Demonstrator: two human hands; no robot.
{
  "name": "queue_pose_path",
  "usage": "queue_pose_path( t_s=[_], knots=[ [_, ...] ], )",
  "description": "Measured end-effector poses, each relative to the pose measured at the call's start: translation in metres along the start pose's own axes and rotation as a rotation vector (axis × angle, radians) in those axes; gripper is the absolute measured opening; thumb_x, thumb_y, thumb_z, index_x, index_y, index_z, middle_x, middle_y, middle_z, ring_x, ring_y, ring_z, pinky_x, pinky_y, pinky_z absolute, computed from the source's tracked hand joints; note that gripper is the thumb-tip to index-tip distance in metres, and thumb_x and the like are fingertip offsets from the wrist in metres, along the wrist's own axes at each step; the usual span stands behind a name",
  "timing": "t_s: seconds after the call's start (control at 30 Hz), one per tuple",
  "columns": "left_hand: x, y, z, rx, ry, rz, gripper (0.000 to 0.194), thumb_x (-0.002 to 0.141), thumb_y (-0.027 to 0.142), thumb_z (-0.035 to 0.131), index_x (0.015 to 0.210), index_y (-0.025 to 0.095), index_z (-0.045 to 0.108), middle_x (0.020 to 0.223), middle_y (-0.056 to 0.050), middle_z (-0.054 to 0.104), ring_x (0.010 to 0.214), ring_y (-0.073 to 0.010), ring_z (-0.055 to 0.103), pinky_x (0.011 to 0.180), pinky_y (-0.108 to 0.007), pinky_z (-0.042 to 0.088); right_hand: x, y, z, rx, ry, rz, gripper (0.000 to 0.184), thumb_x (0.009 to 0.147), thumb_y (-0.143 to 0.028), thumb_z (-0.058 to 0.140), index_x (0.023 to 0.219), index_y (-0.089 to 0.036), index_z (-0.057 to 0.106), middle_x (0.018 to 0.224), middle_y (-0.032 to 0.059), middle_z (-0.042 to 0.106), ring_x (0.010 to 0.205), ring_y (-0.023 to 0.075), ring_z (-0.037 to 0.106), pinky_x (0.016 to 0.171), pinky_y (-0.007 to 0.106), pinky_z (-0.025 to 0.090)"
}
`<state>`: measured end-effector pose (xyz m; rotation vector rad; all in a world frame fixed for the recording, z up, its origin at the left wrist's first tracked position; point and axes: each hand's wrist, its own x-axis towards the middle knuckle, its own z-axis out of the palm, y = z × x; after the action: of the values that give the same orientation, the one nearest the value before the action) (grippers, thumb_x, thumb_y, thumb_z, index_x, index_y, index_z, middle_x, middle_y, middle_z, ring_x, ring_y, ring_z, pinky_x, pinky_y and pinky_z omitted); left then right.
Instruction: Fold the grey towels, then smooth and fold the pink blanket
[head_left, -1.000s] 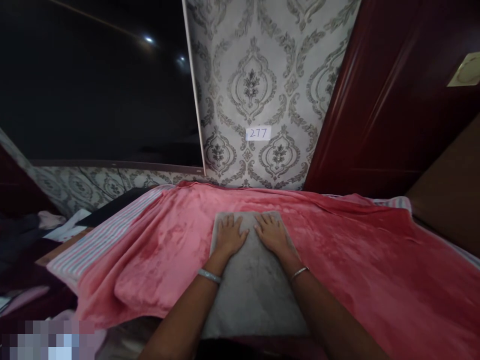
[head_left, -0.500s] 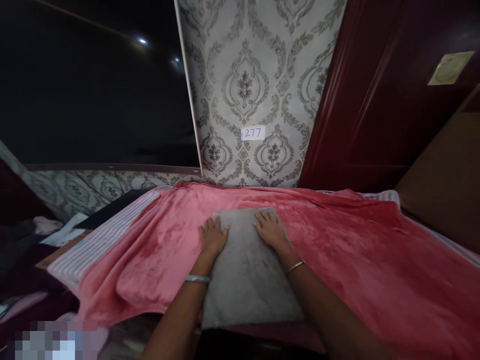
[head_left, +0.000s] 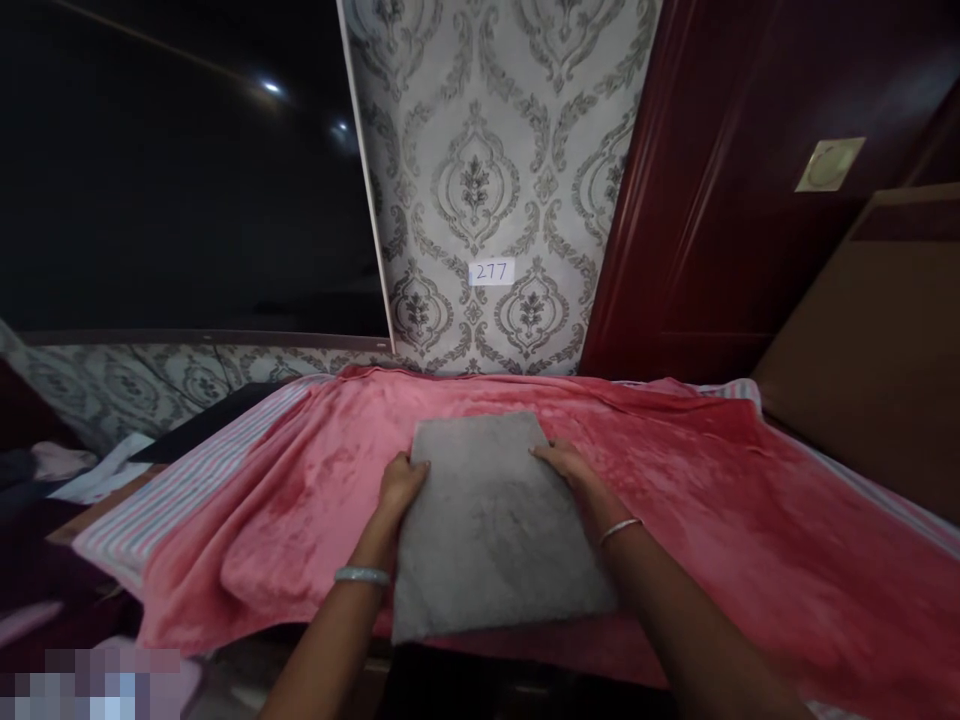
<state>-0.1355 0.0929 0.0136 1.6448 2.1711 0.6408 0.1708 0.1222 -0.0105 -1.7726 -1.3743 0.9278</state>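
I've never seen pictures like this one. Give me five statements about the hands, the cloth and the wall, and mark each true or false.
1. The left hand grips the grey cloth at its left edge. True.
2. The right hand lies flat on the middle of the grey cloth. False: it is at the right edge.
3. A paper marked 277 is on the patterned wall. True.
4. The blanket beneath the grey cloth is green. False: it is pinkish red.
5. In the picture, the big black screen is to the right of the paper. False: it is to the left.
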Motion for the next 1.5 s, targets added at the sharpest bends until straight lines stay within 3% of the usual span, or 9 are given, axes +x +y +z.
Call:
queue_pose_path(
  t_s=[0.23, 0.4, 0.57, 0.63, 0.77, 1.03, 1.23, 1.37, 1.5],
  knots=[
    [-0.011, 0.003, 0.01, -0.051, 0.054, -0.028, 0.035, 0.093, 0.031, 0.052, 0.123, 0.015, 0.06, 0.116, -0.019, 0.072, 0.109, -0.0317, 0.069, 0.088, -0.041, 0.052, -0.012, 0.005, 0.002, 0.152, 0.028, 0.024, 0.026, 0.082, -0.031, 0.058, 0.097, -0.015, 0.073, 0.092, 0.0083, 0.073, 0.084, 0.0226, 0.069, 0.072, 0.029, 0.054],
    [-0.024, -0.011, -0.002, -0.232, 0.044, 0.014, 0.028, 0.09, 0.025, 0.056, 0.114, 0.014, 0.067, 0.114, -0.016, 0.074, 0.109, -0.0276, 0.069, 0.091, -0.035, 0.052, -0.057, 0.018, -0.016, 0.325, -0.092, 0.033, 0.024, 0.083, -0.037, 0.06, 0.086, -0.015, 0.07, 0.085, 0.0083, 0.073, 0.071, 0.0206, 0.067, 0.065, 0.03, 0.054],
    [-0.073, -0.051, -0.001, -0.969, -0.047, -0.031, 0.07, 0.072, 0.032, 0.082, 0.134, 0.012, 0.059, 0.101, -0.011, 0.076, 0.097, -0.0256, 0.071, 0.082, -0.031, 0.053, -0.124, 0.049, -0.022, 0.805, -0.355, 0.197, 0.029, 0.073, -0.041, 0.08, 0.087, -0.016, 0.073, 0.086, 0.0098, 0.075, 0.077, 0.0239, 0.07, 0.072, 0.034, 0.058],
    [-0.091, -0.063, -0.002, -1.202, -0.115, -0.116, 0.082, 0.066, 0.033, 0.087, 0.138, 0.012, 0.056, 0.095, -0.01, 0.076, 0.089, -0.0231, 0.071, 0.08, -0.031, 0.053, -0.147, 0.063, -0.019, 0.972, -0.321, 0.254, 0.029, 0.069, -0.038, 0.084, 0.087, -0.018, 0.074, 0.087, 0.0084, 0.076, 0.08, 0.0244, 0.071, 0.074, 0.034, 0.059],
    [-0.107, -0.067, -0.012, -1.325, -0.22, -0.232, 0.081, 0.065, 0.027, 0.087, 0.138, 0.009, 0.055, 0.098, -0.014, 0.077, 0.082, -0.0222, 0.073, 0.076, -0.032, 0.054, -0.184, 0.079, -0.001, 1.325, -0.177, 0.253, 0.03, 0.063, -0.037, 0.087, 0.086, -0.022, 0.075, 0.093, 0.0031, 0.077, 0.095, 0.0238, 0.071, 0.087, 0.034, 0.059],
    [-0.107, -0.053, -0.021, -1.306, -0.242, -0.287, 0.068, 0.074, 0.016, 0.077, 0.137, 0.008, 0.053, 0.098, -0.015, 0.078, 0.08, -0.0221, 0.075, 0.069, -0.03, 0.055, -0.224, 0.044, 0.04, 1.473, -0.05, 0.301, 0.054, 0.062, -0.03, 0.091, 0.111, -0.025, 0.069, 0.125, 0.0031, 0.07, 0.126, 0.0262, 0.058, 0.097, 0.041, 0.058],
    [-0.116, -0.054, -0.02, -1.365, -0.334, -0.264, 0.053, 0.073, 0.017, 0.076, 0.124, 0.009, 0.064, 0.1, -0.014, 0.078, 0.089, -0.0255, 0.075, 0.074, -0.031, 0.058, -0.223, 0.02, 0.055, 1.438, -0.084, 0.408, 0.064, 0.058, -0.023, 0.091, 0.117, -0.021, 0.065, 0.115, 0.0057, 0.072, 0.112, 0.0305, 0.066, 0.087, 0.045, 0.062],
    [-0.127, -0.051, -0.023, -1.541, -0.531, -0.277, 0.045, 0.077, 0.024, 0.071, 0.12, 0.01, 0.068, 0.106, -0.014, 0.077, 0.102, -0.0296, 0.073, 0.089, -0.037, 0.057, -0.218, 0.002, 0.047, 1.467, -0.042, 0.428, 0.063, 0.055, -0.012, 0.088, 0.113, -0.021, 0.064, 0.109, 0.0051, 0.074, 0.102, 0.0278, 0.07, 0.081, 0.041, 0.064],
    [-0.125, -0.035, -0.024, -1.688, -0.576, -0.378, 0.043, 0.085, 0.032, 0.063, 0.123, 0.011, 0.067, 0.101, -0.013, 0.078, 0.102, -0.0311, 0.073, 0.095, -0.042, 0.056, -0.219, -0.016, 0.037, 1.496, -0.051, 0.38, 0.061, 0.057, -0.01, 0.088, 0.112, -0.022, 0.063, 0.109, 0.0031, 0.074, 0.096, 0.024, 0.072, 0.073, 0.035, 0.064]
  ],
)
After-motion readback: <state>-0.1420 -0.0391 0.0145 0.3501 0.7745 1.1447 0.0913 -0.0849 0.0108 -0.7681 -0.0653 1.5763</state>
